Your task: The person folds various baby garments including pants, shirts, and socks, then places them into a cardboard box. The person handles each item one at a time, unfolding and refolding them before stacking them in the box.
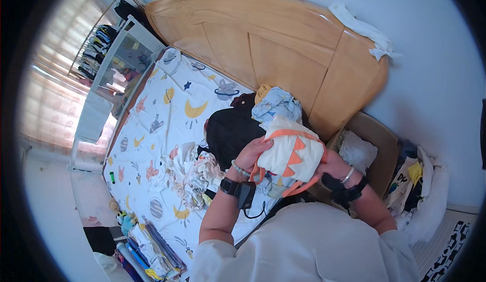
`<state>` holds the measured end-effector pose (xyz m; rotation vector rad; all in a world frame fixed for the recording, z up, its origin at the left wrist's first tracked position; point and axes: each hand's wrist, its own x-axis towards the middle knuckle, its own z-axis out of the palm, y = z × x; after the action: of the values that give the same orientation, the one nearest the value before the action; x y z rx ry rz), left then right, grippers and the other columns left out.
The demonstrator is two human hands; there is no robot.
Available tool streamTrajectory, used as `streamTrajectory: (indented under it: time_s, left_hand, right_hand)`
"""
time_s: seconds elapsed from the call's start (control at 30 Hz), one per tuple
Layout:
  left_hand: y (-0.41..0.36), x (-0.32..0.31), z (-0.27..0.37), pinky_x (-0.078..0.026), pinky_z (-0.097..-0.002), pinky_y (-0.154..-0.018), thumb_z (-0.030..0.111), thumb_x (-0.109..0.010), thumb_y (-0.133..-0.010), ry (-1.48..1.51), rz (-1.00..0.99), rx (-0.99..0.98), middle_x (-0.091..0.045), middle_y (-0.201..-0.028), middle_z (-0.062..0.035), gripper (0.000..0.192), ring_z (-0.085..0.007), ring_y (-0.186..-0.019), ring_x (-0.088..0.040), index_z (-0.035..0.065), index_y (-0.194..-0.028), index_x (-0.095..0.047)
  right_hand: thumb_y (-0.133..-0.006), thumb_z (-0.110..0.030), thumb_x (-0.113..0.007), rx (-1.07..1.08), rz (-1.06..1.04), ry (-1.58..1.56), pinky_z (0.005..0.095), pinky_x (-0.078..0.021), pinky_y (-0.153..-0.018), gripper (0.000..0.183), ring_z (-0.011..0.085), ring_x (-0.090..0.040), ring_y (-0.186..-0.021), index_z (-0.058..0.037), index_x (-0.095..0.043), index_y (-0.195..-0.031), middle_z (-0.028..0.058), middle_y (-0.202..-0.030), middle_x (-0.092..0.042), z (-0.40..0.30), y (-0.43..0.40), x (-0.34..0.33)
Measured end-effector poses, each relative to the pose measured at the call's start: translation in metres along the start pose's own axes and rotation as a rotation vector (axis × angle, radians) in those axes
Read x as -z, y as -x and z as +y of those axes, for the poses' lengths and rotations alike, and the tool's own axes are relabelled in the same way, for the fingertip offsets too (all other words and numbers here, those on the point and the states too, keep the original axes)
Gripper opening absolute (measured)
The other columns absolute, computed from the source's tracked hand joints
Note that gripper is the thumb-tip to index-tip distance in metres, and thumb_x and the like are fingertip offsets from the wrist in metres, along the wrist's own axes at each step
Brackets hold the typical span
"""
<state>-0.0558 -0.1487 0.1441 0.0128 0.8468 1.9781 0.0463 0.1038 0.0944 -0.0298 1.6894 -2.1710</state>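
Note:
Between both hands, in front of my body, is a cream cloth item with orange trim and orange triangles (pixel 294 151). My left hand (pixel 252 154) grips its left edge, thumb on top. At its right edge my right hand (pixel 334 168) holds it, the fingers partly hidden. Orange straps hang from its lower side. Just beyond it lie a light blue patterned cloth bundle (pixel 277 105) and a black garment (pixel 231 132). A heap of crumpled white and pink clothes (pixel 197 175) is on the bed, left of my left hand.
A wooden headboard (pixel 281 46) borders the patterned bed sheet (pixel 155 124). At right stand a brown box (pixel 383 145) with white cloth inside and a bag of clothes (pixel 414 190). Folded clothes (pixel 155 247) are stacked at lower left. A mesh bed rail (pixel 114 76) runs along the far side.

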Motion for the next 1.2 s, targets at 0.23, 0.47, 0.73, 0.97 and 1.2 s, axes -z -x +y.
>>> streamTrajectory:
  time_s: [0.23,0.47,0.73,0.97,1.2]
  left_hand:
    - [-0.010,0.005,-0.022,-0.050,-0.0311,-0.083,0.010,-0.055,-0.085,-0.089,0.024,0.140,-0.060,-0.106,-0.0126,0.038,-0.0199,-0.093,-0.062,-0.0028,-0.119,-0.045]
    - [-0.012,-0.014,-0.041,-0.047,-0.0331,-0.087,0.025,-0.053,-0.088,0.010,-0.056,0.236,-0.057,-0.112,-0.0135,0.043,-0.0214,-0.099,-0.060,-0.0026,-0.120,-0.045]
    - [-0.031,0.002,-0.068,-0.049,-0.0370,-0.086,0.025,-0.036,-0.092,0.296,0.187,0.219,-0.055,-0.114,-0.0182,0.042,-0.0274,-0.096,-0.060,-0.0012,-0.124,-0.040]
    - [-0.036,0.039,-0.074,-0.051,-0.0393,-0.083,0.024,-0.031,-0.094,0.418,0.141,0.035,-0.049,-0.121,-0.0191,0.042,-0.0310,-0.100,-0.057,-0.0008,-0.128,-0.035]
    - [-0.036,0.055,-0.079,-0.044,-0.0426,-0.092,0.022,-0.031,-0.094,0.537,0.286,-0.074,-0.049,-0.121,-0.0174,0.037,-0.0308,-0.108,-0.052,-0.0017,-0.121,-0.040]
  right_hand:
    - [-0.081,-0.007,-0.057,0.126,0.231,-0.129,0.0221,-0.0463,-0.061,0.007,0.0085,-0.055,-0.059,-0.0029,-0.057,-0.086,0.0030,-0.070,-0.059,-0.046,0.042,0.056]
    - [-0.079,-0.006,-0.058,0.311,0.339,-0.122,0.0222,-0.0432,-0.058,0.008,0.0098,-0.054,-0.063,-0.0003,-0.057,-0.085,0.0049,-0.071,-0.058,-0.084,0.059,0.066]
    - [-0.076,-0.013,-0.065,0.495,0.194,0.147,0.0254,-0.0421,-0.059,0.014,0.0128,-0.053,-0.062,-0.0004,-0.060,-0.078,0.0049,-0.069,-0.056,-0.103,0.081,0.043]
    - [-0.072,-0.021,-0.072,0.664,0.243,-0.136,0.0324,-0.0427,-0.061,0.028,0.0140,-0.051,-0.052,-0.0057,-0.050,-0.065,0.0032,-0.058,-0.051,-0.127,0.107,0.027]
    - [-0.071,-0.016,-0.074,0.818,0.080,-0.172,0.0322,-0.0424,-0.060,0.029,0.0140,-0.052,-0.045,-0.0093,-0.046,-0.069,0.0004,-0.054,-0.050,-0.146,0.124,0.029]
